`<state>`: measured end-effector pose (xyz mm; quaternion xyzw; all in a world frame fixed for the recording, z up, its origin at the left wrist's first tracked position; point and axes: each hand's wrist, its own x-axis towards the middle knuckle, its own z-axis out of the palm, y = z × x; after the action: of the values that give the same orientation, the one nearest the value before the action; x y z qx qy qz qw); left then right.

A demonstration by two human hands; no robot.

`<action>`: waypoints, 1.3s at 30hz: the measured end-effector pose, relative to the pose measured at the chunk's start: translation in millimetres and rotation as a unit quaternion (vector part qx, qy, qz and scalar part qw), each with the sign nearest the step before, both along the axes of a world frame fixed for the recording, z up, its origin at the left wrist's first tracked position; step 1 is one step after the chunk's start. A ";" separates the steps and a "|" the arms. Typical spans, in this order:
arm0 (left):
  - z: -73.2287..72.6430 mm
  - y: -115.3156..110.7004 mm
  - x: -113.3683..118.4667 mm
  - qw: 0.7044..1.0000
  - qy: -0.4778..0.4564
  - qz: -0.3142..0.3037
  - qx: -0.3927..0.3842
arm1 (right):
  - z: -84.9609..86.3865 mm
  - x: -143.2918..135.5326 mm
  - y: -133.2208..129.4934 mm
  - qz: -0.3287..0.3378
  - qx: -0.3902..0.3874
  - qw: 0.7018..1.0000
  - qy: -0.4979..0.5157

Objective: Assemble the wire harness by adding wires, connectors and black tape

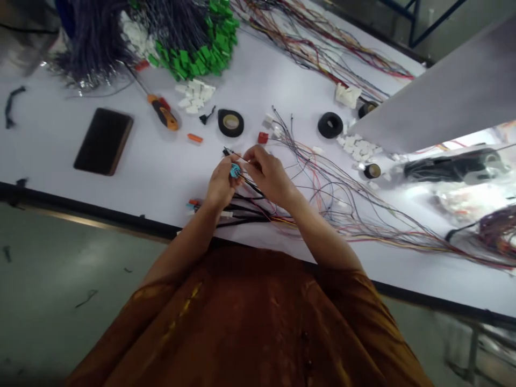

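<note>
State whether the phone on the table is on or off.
It looks off: the phone lies flat with a wholly dark screen, untouched.

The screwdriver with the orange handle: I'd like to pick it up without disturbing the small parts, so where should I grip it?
Grip the screwdriver by its thick orange-and-black handle, coming from above. It lies flat, the thin shaft pointing toward the green connectors, with bare table around the handle.

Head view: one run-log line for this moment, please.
left hand: holds blue connector | right hand: pinching wire at connector | table: tape roll, screwdriver
</note>
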<state>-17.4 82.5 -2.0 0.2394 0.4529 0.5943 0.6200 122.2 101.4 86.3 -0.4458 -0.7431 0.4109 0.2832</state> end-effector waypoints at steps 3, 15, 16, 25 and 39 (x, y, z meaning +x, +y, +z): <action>5.6 -1.6 -1.1 1.000 -0.016 -0.005 -0.011 | -18.4 0.4 -1.9 -0.050 0.017 0.999 0.001; 12.8 -6.4 3.5 1.000 0.004 0.001 0.010 | -35.7 17.2 -20.6 -0.084 0.024 0.995 -0.050; 12.7 -6.8 3.6 1.000 0.014 0.000 0.010 | -34.3 16.3 -20.2 -0.082 0.033 0.995 -0.056; 7.8 -11.5 0.9 0.985 0.147 -0.015 0.084 | -26.9 12.2 -27.0 -0.080 0.097 0.982 -0.139; 17.0 -18.1 5.0 0.951 0.272 -0.073 0.126 | -42.8 5.3 -31.8 -0.051 0.121 0.984 -0.123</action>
<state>-12.3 64.5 15.0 0.5006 0.5073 0.5118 0.4797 127.6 69.6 43.6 -0.4929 -0.7928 0.2448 0.2619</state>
